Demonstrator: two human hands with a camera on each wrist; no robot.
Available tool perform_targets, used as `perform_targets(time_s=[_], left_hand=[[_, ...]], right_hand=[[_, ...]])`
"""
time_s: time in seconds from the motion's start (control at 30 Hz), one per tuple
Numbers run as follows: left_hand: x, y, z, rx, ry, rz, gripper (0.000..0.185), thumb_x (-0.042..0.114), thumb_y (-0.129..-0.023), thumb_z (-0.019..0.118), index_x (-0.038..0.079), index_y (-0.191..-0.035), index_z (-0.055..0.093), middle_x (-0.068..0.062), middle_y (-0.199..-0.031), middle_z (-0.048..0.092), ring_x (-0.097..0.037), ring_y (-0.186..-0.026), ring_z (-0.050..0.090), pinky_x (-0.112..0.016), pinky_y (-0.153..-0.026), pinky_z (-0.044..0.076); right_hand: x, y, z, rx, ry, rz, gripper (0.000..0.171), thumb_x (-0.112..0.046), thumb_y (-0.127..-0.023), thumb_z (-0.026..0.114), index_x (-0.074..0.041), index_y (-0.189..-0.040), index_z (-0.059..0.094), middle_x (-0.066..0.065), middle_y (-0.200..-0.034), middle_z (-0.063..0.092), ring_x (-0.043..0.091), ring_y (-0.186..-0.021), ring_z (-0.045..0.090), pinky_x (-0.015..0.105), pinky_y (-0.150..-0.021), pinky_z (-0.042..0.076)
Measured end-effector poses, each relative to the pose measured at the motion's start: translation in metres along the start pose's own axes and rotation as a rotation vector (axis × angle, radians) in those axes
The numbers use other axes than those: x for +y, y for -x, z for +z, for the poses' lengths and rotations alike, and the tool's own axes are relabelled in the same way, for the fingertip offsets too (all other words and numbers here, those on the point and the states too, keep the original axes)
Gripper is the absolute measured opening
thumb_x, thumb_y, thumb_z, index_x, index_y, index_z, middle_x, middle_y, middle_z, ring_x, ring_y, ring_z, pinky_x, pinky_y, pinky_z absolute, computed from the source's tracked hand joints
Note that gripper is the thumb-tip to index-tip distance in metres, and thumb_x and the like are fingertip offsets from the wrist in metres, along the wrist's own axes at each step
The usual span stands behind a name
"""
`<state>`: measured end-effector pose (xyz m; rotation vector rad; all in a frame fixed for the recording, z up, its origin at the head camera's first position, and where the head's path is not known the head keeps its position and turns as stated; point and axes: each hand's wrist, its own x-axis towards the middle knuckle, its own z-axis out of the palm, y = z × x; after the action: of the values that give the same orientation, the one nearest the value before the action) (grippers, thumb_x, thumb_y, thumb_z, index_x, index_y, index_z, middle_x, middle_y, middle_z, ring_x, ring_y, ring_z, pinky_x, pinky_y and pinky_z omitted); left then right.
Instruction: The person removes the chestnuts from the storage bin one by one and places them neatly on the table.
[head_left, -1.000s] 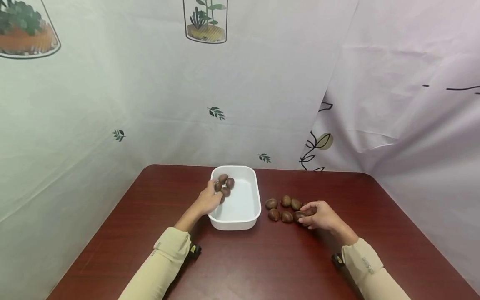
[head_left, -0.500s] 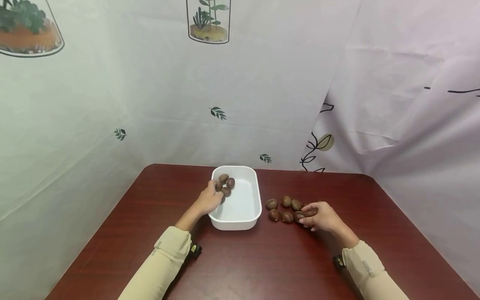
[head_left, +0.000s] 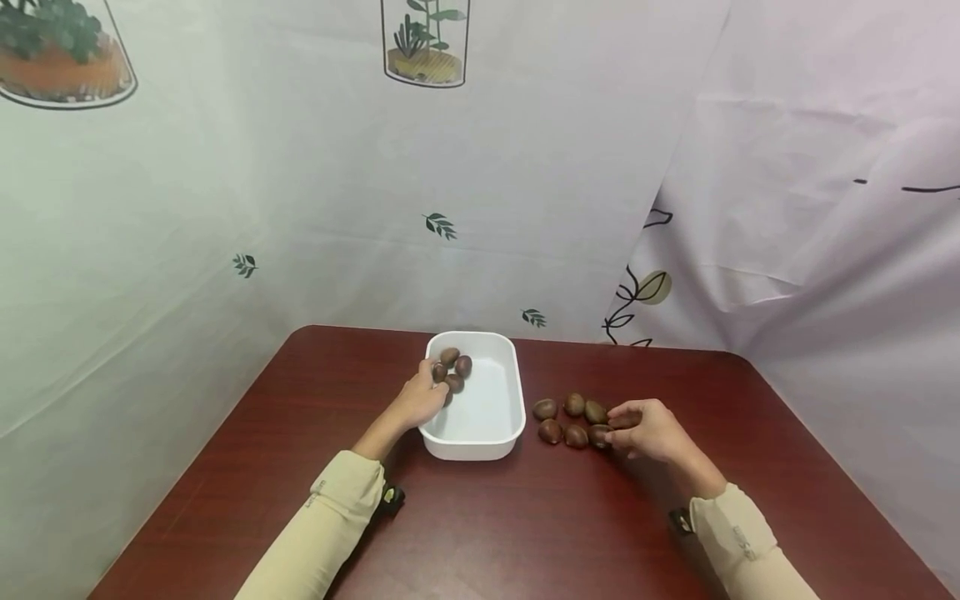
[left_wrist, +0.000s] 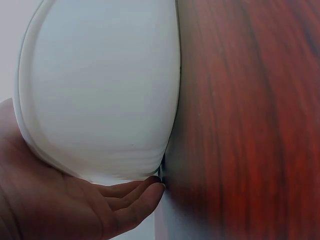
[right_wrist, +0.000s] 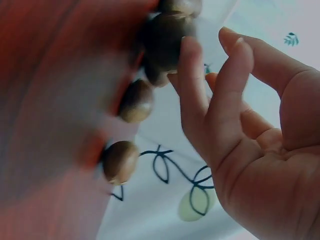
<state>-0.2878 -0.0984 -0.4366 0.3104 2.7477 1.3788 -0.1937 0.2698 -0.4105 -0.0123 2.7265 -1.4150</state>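
My left hand point(head_left: 422, 400) grips the left wall of a white rectangular tub point(head_left: 483, 421), its fingertips at the rim. Up close in the left wrist view, the tub's smooth outer side point(left_wrist: 105, 90) fills much of the frame, and the hand point(left_wrist: 65, 205) curves along it. Several brown chestnuts point(head_left: 453, 383) lie inside the tub, on its left side. To the right of the tub, more chestnuts point(head_left: 575, 436) form two loose rows on the table. At the right end of those rows is my right hand point(head_left: 651, 431); the right wrist view shows its fingers point(right_wrist: 192, 75) spread, holding nothing, close to a dark chestnut point(right_wrist: 167, 42).
The dark red wooden table point(head_left: 480, 533) runs up to a pale curtain point(head_left: 525, 167) at the back and both sides. The curtain carries printed leaves and plants. Part of the chestnut rows is hidden behind the right hand.
My right hand has drawn slightly right, its thumb easing back from the chestnut at the end of the front row. My left hand keeps its grip on the tub. The head view has shifted slightly.
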Motion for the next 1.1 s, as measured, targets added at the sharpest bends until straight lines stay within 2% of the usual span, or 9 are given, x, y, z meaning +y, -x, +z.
perform_targets(time_s=[0.3,0.47,0.53,0.63,0.7,0.87,0.97,1.1], left_hand=[[0.002,0.001,-0.001,-0.001,-0.008,0.007,0.062,0.019,-0.095,0.045,-0.001,-0.151,0.026,-0.029,-0.144,0.045,-0.037,-0.126,0.049,-0.051,-0.099,0.043],[0.0,0.001,-0.001,0.008,-0.003,0.009,0.062,0.019,-0.095,0.046,-0.001,-0.151,0.027,-0.028,-0.143,0.046,-0.037,-0.126,0.05,-0.05,-0.099,0.043],[-0.002,0.0,0.0,0.014,0.001,0.012,0.061,0.019,-0.095,0.047,-0.001,-0.15,0.027,-0.028,-0.143,0.047,-0.037,-0.126,0.05,-0.05,-0.099,0.043],[-0.003,0.0,0.001,0.02,-0.002,0.016,0.061,0.018,-0.095,0.047,-0.001,-0.15,0.027,-0.029,-0.142,0.047,-0.037,-0.126,0.05,-0.05,-0.099,0.043],[-0.003,0.001,0.001,0.024,-0.002,0.014,0.061,0.018,-0.095,0.047,-0.001,-0.15,0.028,-0.029,-0.142,0.047,-0.037,-0.126,0.05,-0.05,-0.099,0.043],[-0.003,0.004,0.0,0.029,-0.021,0.01,0.06,0.019,-0.096,0.046,-0.002,-0.15,0.027,-0.03,-0.142,0.046,-0.041,-0.128,0.048,-0.052,-0.101,0.041],[-0.003,0.004,0.0,0.025,-0.033,0.015,0.061,0.018,-0.096,0.044,-0.002,-0.15,0.025,-0.03,-0.142,0.046,-0.042,-0.129,0.047,-0.054,-0.102,0.04],[-0.002,0.003,0.0,0.017,-0.044,0.028,0.062,0.018,-0.096,0.043,-0.003,-0.151,0.023,-0.031,-0.142,0.046,-0.042,-0.129,0.047,-0.054,-0.102,0.04]], right_hand=[[-0.039,-0.002,0.026,0.03,0.043,-0.104,0.033,-0.006,-0.081,0.079,0.007,-0.11,0.067,0.016,-0.098,0.073,0.019,-0.069,0.067,0.034,-0.055,0.055],[-0.066,-0.014,0.056,0.016,-0.001,-0.187,0.026,-0.007,-0.082,0.078,0.003,-0.105,0.07,0.009,-0.092,0.073,0.025,-0.065,0.068,0.039,-0.056,0.057],[-0.077,-0.019,0.07,0.02,-0.029,-0.213,0.022,-0.006,-0.082,0.077,0.002,-0.102,0.07,0.009,-0.09,0.073,0.027,-0.065,0.069,0.043,-0.058,0.058],[-0.092,-0.028,0.093,0.023,-0.063,-0.238,0.021,-0.004,-0.083,0.076,0.004,-0.101,0.07,0.012,-0.092,0.072,0.03,-0.068,0.069,0.041,-0.059,0.058],[-0.1,-0.036,0.108,-0.006,-0.096,-0.229,0.021,-0.004,-0.084,0.074,0.005,-0.102,0.07,0.015,-0.095,0.072,0.032,-0.076,0.071,0.038,-0.061,0.059],[-0.113,-0.056,0.142,-0.121,-0.143,-0.171,0.036,-0.005,-0.085,0.072,0.01,-0.116,0.064,0.026,-0.11,0.067,0.034,-0.089,0.071,0.033,-0.066,0.059],[-0.119,-0.066,0.157,-0.175,-0.143,-0.114,0.045,-0.007,-0.085,0.071,0.011,-0.124,0.058,0.031,-0.12,0.061,0.031,-0.09,0.07,0.032,-0.069,0.059],[-0.124,-0.077,0.17,-0.22,-0.156,-0.027,0.055,-0.008,-0.085,0.069,0.01,-0.134,0.05,0.029,-0.124,0.056,0.031,-0.088,0.067,0.033,-0.07,0.058]])
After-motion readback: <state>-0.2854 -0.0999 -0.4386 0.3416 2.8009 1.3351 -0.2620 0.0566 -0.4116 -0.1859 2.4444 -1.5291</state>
